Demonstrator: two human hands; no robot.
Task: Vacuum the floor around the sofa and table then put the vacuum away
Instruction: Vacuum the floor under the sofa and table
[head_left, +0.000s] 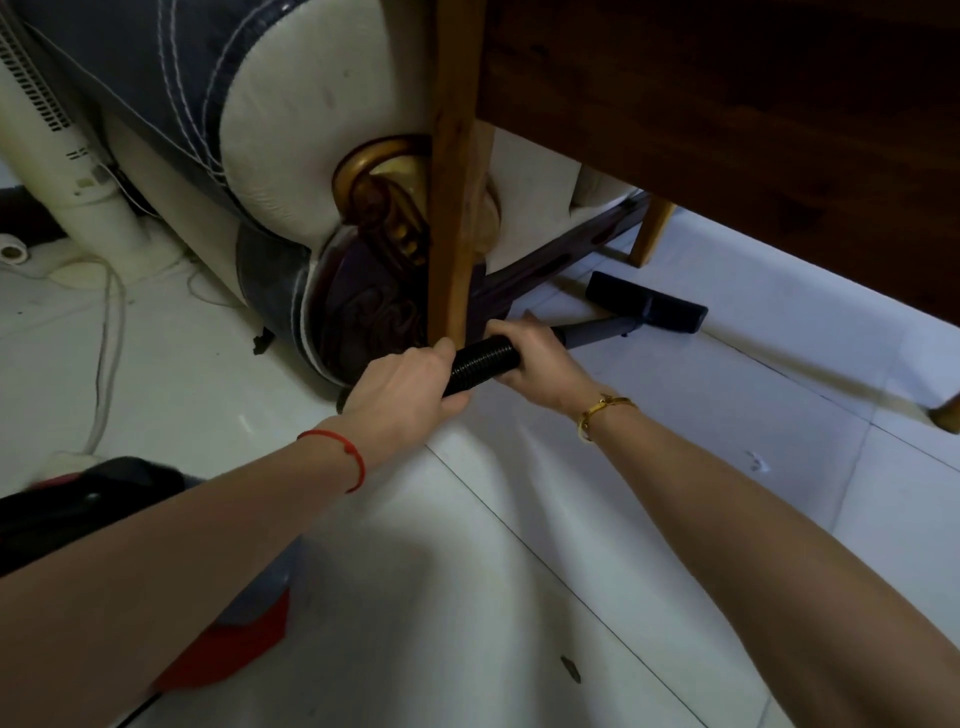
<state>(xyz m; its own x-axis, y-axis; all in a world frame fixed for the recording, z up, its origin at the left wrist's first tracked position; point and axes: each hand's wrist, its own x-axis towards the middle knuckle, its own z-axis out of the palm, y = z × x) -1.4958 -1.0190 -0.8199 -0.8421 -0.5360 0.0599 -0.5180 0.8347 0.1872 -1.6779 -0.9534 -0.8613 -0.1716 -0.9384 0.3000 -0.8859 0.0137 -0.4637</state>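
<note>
Both hands on the hose, nozzle under the table.

I read no brand or lettering anywhere. My left hand (402, 387) and right hand (535, 364) both curl their fingers around the black ribbed vacuum hose (483, 361), left at 7 o'clock of the right, hose showing between them. The grey wand (597, 331) runs toward 2 o'clock to the flat black floor nozzle (649, 302), lying on the white tiled floor (519, 571) beneath the dark wooden table (727, 130), between the light wooden table leg (454, 208) and the cream-and-blue leather sofa (280, 130)'s base. Open tile lies at 3 to 6 o'clock.
</note>
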